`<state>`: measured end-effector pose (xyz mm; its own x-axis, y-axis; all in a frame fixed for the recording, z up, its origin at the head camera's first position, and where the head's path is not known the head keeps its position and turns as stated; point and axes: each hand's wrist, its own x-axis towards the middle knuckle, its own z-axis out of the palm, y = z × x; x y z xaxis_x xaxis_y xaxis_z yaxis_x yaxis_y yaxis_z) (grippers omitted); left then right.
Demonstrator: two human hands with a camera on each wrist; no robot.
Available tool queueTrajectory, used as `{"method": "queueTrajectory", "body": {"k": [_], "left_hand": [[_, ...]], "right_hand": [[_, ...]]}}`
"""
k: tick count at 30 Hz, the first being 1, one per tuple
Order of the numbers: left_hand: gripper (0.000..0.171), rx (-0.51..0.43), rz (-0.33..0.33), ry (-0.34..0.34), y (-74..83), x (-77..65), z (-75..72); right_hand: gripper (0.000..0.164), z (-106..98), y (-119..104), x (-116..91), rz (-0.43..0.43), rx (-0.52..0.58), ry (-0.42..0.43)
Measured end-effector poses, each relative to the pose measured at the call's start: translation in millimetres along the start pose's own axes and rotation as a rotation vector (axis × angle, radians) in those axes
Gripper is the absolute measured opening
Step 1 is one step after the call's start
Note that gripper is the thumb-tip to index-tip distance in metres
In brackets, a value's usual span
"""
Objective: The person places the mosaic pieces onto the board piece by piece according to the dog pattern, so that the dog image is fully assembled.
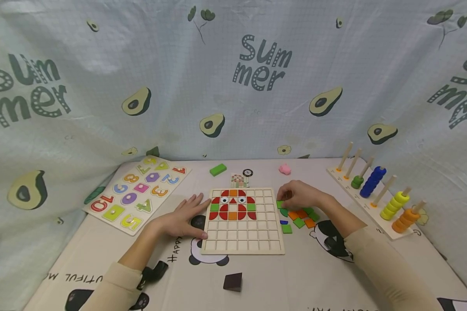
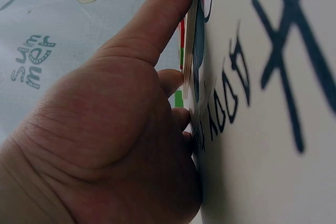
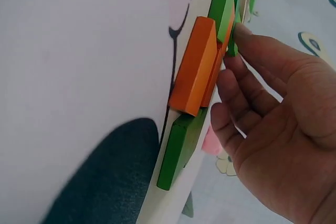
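Note:
A wooden grid board [image 1: 243,246] lies flat on the cloth. Red, green, orange and white tiles fill part of its upper left, with two eye tiles, forming an owl-like face [image 1: 232,204]. My left hand [image 1: 182,219] rests at the board's left edge, fingers spread, with index fingertip and thumb against it. Just off the board's right edge, my right hand [image 1: 299,194] pinches a green tile [image 3: 232,49] between thumb and fingers. Below that hand lie loose tiles: an orange square [image 1: 309,223], green squares [image 1: 287,229] and a small blue piece [image 1: 283,222].
A number puzzle board [image 1: 118,224] lies at the left. To the right stands a peg rack [image 1: 393,232] with blue, green, yellow and orange rings. Behind the board are a green block [image 1: 218,169], a picture card [image 1: 239,180] and a pink pig [image 1: 285,169]. A dark block [image 1: 232,282] sits in front.

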<state>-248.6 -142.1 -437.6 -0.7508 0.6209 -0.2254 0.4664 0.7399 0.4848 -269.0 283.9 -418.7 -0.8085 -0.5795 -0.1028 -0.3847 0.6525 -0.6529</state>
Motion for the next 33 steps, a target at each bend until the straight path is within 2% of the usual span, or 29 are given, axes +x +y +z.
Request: {"method": "queueTrajectory", "body": {"k": [5, 10, 14, 18, 22, 28, 33], "left_hand": [[0.108, -0.005, -0.001, 0.004, 0.4, 0.0, -0.3], [0.108, -0.007, -0.002, 0.007, 0.6, -0.8, -1.0], [0.108, -0.004, -0.002, 0.007, 0.4, -1.4, -1.2], [0.108, -0.004, 0.001, 0.001, 0.4, -0.6, -0.8], [0.107, 0.004, 0.009, -0.004, -0.3, 0.0, 0.0], [0.106, 0.001, 0.014, -0.005, 0.6, 0.0, -0.5], [0.106, -0.001, 0.002, -0.009, 0.8, -0.1, -2.0]], "right_hand": [[0.011, -2, 1, -1, -0.006, 0.002, 0.024], [0.011, -9, 0, 2, -0.003, -0.036, 0.113], [0.014, -15, -6, 10, -0.065, -0.039, 0.183], [0.014, -15, -25, 23, -0.118, -0.012, 0.204], [0.013, -6, -52, 39, -0.169, 0.03, 0.154], [0.015, 19, -83, 64, -0.264, 0.036, 0.037], [0.015, 41, -102, 75, -0.272, 0.043, -0.045]]}}
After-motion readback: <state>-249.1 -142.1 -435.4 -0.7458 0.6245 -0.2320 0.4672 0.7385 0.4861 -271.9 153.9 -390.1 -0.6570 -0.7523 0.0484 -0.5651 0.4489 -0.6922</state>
